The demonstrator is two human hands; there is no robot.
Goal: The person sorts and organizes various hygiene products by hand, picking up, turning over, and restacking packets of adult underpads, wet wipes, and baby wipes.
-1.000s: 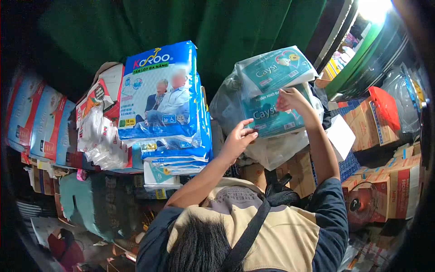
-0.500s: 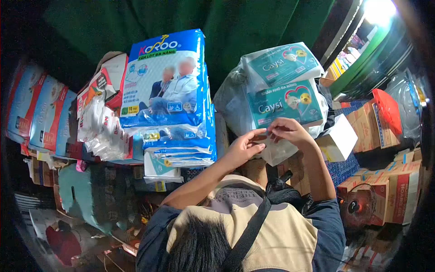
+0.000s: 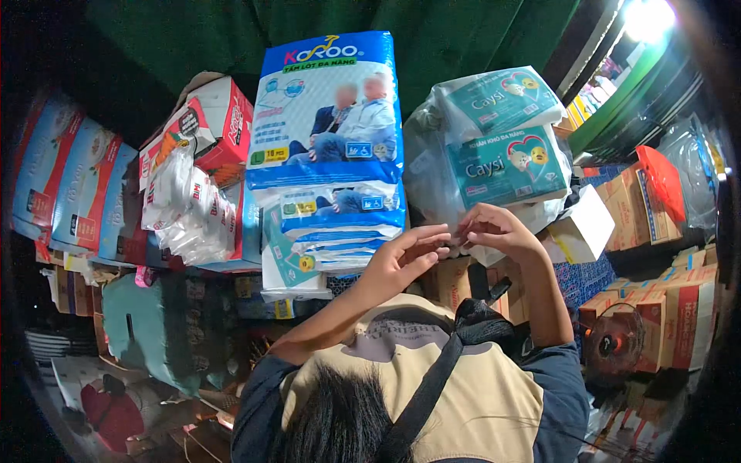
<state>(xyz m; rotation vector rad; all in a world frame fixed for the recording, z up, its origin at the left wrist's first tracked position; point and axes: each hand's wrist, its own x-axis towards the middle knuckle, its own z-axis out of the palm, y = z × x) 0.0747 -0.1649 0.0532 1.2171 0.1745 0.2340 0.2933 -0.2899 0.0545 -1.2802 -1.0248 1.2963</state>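
Note:
Two teal-and-white Caysi dry towel packs are stacked inside a translucent plastic bag. In front of the lower pack, my left hand is held with its thumb and fingers apart, its fingertips close to my right hand. My right hand has curled fingers, which appear to pinch the bag's front edge; its fingertips are partly hidden. To the left, a tall stack of blue Karoo underpad packs stands beside the bag, with another Caysi pack under it.
White Bimi plastic packages lie against a red-and-white box on the left. Blue-and-red cartons line the far left. A white box and brown cartons sit on the right. A green curtain hangs behind.
The view has shifted, so the stacked packs appear farther right. My hands remain close together at the bag's front, and the bag's hanging front part shows less below them.

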